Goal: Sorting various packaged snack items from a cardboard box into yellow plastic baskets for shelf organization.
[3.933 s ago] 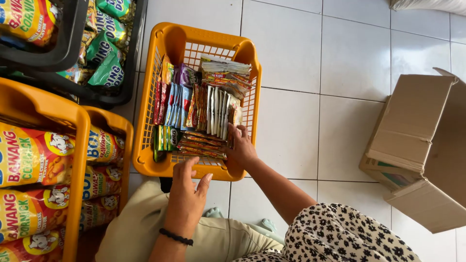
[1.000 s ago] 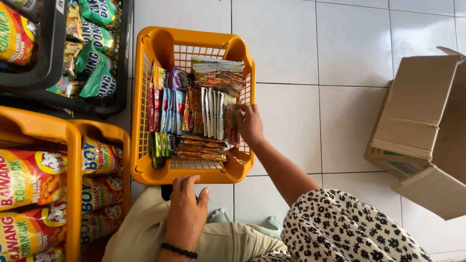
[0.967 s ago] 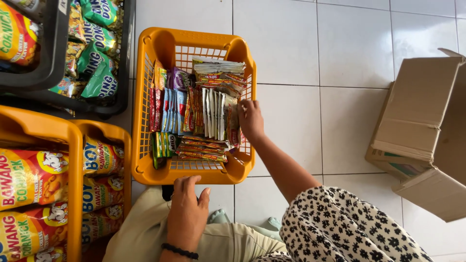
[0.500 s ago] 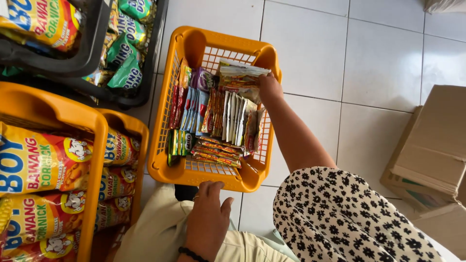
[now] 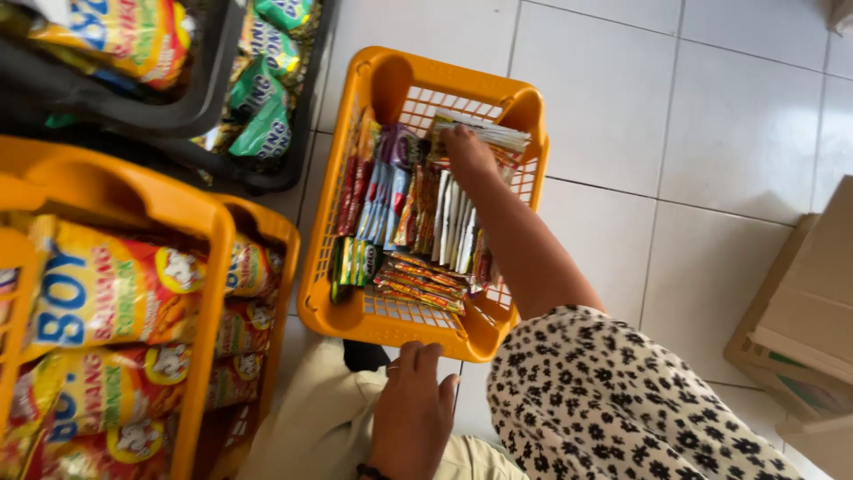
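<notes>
Reaching hand: the right hand is stretched deep into the orange plastic lattice basket, at its far end, and lies on the flat pale sachet bundle set crosswise there
Fingers of the right hand: the fingers curl down over the bundle and touch it; whether they are clamped on it or only resting cannot be told, since their tips are hidden against the packets
Where the bundle lies: against the far wall of the basket, towards its right corner, directly under the right hand
Long axis: the bundle runs across the basket, from left to right, while the upright row of white and blue sachets just nearer the person runs lengthwise, at right angles to it
Nearer hand: the right hand is on the bundle; the left hand is well apart from it, outside the basket at its near rim
Left hand: palm down on the beige trouser knee, fingers loosely together and holding nothing
Forearm: it crosses above the right part of the sachet rows on its way in
Surroundings: the basket stands on the white tiled floor, with a brown cardboard box well apart at the right and a second orange basket of yellow snack bags just beside it at the left
</notes>
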